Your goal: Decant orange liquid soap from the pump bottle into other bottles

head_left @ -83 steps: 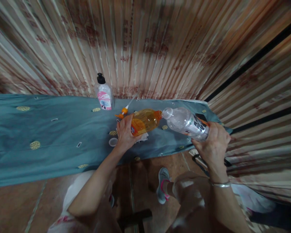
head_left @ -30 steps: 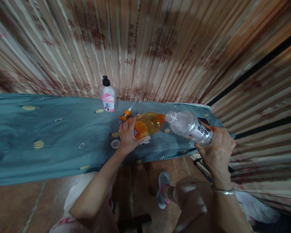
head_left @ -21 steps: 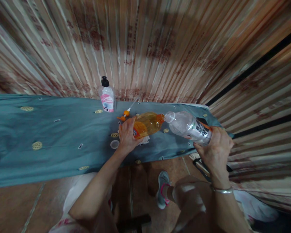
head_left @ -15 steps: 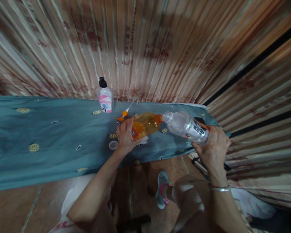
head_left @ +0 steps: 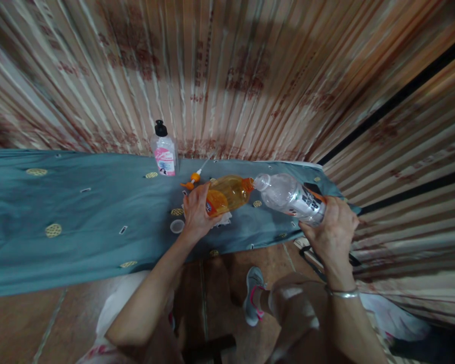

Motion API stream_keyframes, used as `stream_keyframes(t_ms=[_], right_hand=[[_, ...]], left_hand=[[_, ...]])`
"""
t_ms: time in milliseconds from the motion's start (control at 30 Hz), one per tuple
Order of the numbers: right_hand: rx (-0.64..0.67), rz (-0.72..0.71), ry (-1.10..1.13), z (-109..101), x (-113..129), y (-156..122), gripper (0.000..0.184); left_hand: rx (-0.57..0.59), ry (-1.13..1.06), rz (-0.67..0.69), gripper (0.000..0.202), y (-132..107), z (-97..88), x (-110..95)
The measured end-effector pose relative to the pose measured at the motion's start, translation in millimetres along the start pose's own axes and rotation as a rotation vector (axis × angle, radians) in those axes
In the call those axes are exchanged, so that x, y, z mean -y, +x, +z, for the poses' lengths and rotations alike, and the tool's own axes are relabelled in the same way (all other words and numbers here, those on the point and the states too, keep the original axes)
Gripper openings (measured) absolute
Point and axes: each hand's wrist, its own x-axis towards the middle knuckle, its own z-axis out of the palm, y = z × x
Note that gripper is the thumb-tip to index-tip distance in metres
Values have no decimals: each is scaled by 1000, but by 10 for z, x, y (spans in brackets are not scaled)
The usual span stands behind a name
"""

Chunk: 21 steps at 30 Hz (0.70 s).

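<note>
My left hand [head_left: 197, 212] is closed around the base of a see-through orange bottle [head_left: 231, 194] with an orange label, tilted with its neck to the right. In my right hand [head_left: 333, 227] is a clear plastic bottle [head_left: 284, 192] with a black-and-white label, held tilted, its mouth to the left. The two mouths meet or nearly meet; whether they touch I cannot tell. Just beyond my left hand lies an orange pump top [head_left: 192, 181] with a thin clear tube. A small clear round cap [head_left: 177, 226] rests left of that hand. White tissue-like material [head_left: 224, 220] shows partly under the orange bottle.
A clear bottle with a pink label and black cap [head_left: 164, 154] stands at the table's back. The table wears a teal cloth [head_left: 98, 212] with yellow patterns. Pleated curtains [head_left: 197, 76] hang behind and to the right. Below is a tiled floor [head_left: 216, 283].
Almost nothing differs. My right hand and the clear bottle have shifted very slightly to the left; the orange bottle stays in place.
</note>
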Motion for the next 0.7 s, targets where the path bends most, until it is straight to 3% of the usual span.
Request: stream_keyframes(t_ms=[700], right_hand=[[-28, 29, 47, -10, 29, 11, 75]], left_hand=[[-26, 6, 23, 99, -3, 18, 13]])
